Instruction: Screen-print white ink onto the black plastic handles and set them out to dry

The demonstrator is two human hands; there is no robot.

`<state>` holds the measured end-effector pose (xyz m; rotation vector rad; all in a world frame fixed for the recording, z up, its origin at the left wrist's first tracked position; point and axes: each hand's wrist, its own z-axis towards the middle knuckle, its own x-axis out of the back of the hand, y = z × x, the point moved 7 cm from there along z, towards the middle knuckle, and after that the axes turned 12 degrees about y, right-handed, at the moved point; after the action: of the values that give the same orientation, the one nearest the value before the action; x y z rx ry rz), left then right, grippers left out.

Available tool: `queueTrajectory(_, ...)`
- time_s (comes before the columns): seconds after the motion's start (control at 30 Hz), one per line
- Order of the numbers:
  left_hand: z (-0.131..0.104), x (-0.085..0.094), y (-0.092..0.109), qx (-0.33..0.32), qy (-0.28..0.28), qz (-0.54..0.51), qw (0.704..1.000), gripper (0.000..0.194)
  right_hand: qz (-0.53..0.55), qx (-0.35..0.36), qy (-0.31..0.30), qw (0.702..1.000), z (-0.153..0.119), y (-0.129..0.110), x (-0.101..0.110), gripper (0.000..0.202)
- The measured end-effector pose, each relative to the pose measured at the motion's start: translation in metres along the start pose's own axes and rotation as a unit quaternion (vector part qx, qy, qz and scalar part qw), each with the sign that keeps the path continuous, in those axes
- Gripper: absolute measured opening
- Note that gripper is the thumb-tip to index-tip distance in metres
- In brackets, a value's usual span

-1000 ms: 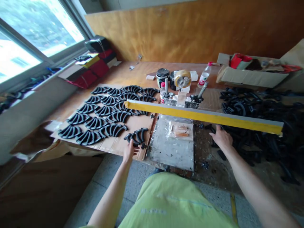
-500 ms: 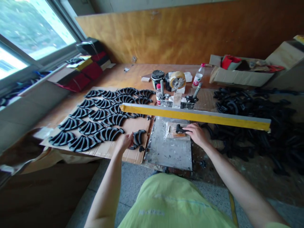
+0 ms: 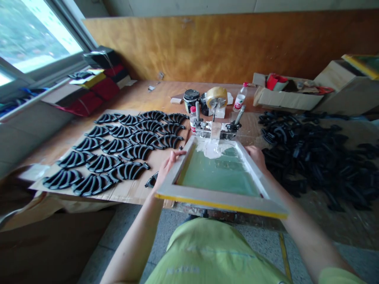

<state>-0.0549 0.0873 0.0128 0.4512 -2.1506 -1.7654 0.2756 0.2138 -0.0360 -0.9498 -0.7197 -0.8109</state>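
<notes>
A screen printing frame (image 3: pixel 222 197) with green mesh (image 3: pixel 217 173) lies lowered and slightly tilted over the bench, its yellow near edge towards me. My left hand (image 3: pixel 169 165) holds its left rail, thumb and fingers along the side. On the right rail my right hand (image 3: pixel 256 156) is closed, its fingers partly hidden. White ink (image 3: pixel 211 150) spreads over the far end of the mesh, where a pale squeegee (image 3: pixel 215 133) rests. The metal plate and the black handle-shaped piece seen earlier are hidden beneath the frame.
Rows of curved black handles (image 3: pixel 121 145) lie on cardboard to the left, and a loose heap of black handles (image 3: pixel 308 154) at right. Behind the clamp (image 3: pixel 233 126) stand an ink tub (image 3: pixel 191 98), a tape roll (image 3: pixel 216 98) and a bottle (image 3: pixel 240 98). A carton (image 3: pixel 287 98) sits back right.
The screen frame has swung down from its raised position. My right hand has let go of the black piece, and both hands have moved onto the frame's side rails.
</notes>
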Motion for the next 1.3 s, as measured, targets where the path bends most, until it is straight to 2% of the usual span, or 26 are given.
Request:
queueTrajectory(0.07,-0.008,0.009,-0.035,0.043,-0.014,0.048,0.998,0.055,-0.001,0.004,0.052,0.999,0.025,-0.008,0.010,0.034)
queueTrajectory(0.13,-0.012,0.011,-0.071,0.073,-0.022,0.050,0.996,0.062,0.001,0.069,0.078,0.994,0.046,-0.040,0.005,0.042)
queueTrajectory(0.17,-0.012,0.010,-0.088,0.084,-0.023,0.045,0.995,0.069,-0.002,0.110,0.071,0.991,0.053,-0.061,-0.003,0.046)
queueTrajectory(0.2,-0.011,0.008,-0.103,0.093,-0.024,0.044,0.994,0.074,-0.011,0.143,0.048,0.988,0.059,-0.080,-0.014,0.046)
queueTrajectory(0.27,-0.007,0.005,-0.125,0.098,-0.022,0.051,0.994,0.076,-0.041,0.173,-0.019,0.984,0.060,-0.106,-0.040,0.032)
queueTrajectory(0.33,-0.003,0.004,-0.136,0.093,-0.016,0.061,0.994,0.071,-0.067,0.172,-0.077,0.980,0.050,-0.115,-0.058,0.016)
queueTrajectory(0.4,-0.001,0.004,-0.140,0.093,-0.018,0.065,0.993,0.067,-0.075,0.187,-0.107,0.974,0.030,-0.117,-0.062,0.013)
queueTrajectory(0.53,-0.001,0.006,-0.140,0.096,-0.021,0.060,0.993,0.061,-0.009,0.308,-0.144,0.940,-0.016,-0.124,-0.043,0.020)
queueTrajectory(0.6,-0.001,0.007,-0.140,0.097,-0.016,0.058,0.993,0.060,0.036,0.346,-0.171,0.922,-0.024,-0.127,-0.034,0.021)
queueTrajectory(0.67,-0.001,0.008,-0.139,0.096,-0.010,0.057,0.994,0.058,0.063,0.341,-0.183,0.920,-0.020,-0.128,-0.032,0.019)
queueTrajectory(0.77,-0.002,0.008,-0.137,0.095,-0.005,0.061,0.994,0.060,0.055,0.293,-0.126,0.946,-0.010,-0.127,-0.035,0.018)
queueTrajectory(0.87,-0.004,0.008,-0.134,0.108,-0.009,0.067,0.992,0.066,0.052,0.297,-0.078,0.950,-0.025,-0.127,-0.038,0.024)
queueTrajectory(0.97,-0.007,0.006,-0.129,0.116,-0.017,0.062,0.991,0.066,0.090,0.317,-0.100,0.939,-0.040,-0.126,-0.036,0.023)
queueTrajectory(1.07,-0.010,0.006,-0.117,0.121,-0.020,0.053,0.991,0.068,0.096,0.267,-0.108,0.953,-0.013,-0.125,-0.034,0.021)
queueTrajectory(1.17,-0.011,0.008,-0.093,0.112,-0.025,0.040,0.993,0.071,0.061,0.188,-0.068,0.978,0.040,-0.121,-0.030,0.049)
queueTrajectory(1.23,-0.010,0.011,-0.069,0.092,-0.016,0.030,0.995,0.065,0.040,0.145,-0.033,0.988,0.071,-0.107,-0.021,0.057)
queueTrajectory(1.3,-0.006,0.010,-0.043,0.068,-0.016,0.024,0.997,0.057,0.034,0.092,0.011,0.995,0.090,-0.080,-0.004,0.049)
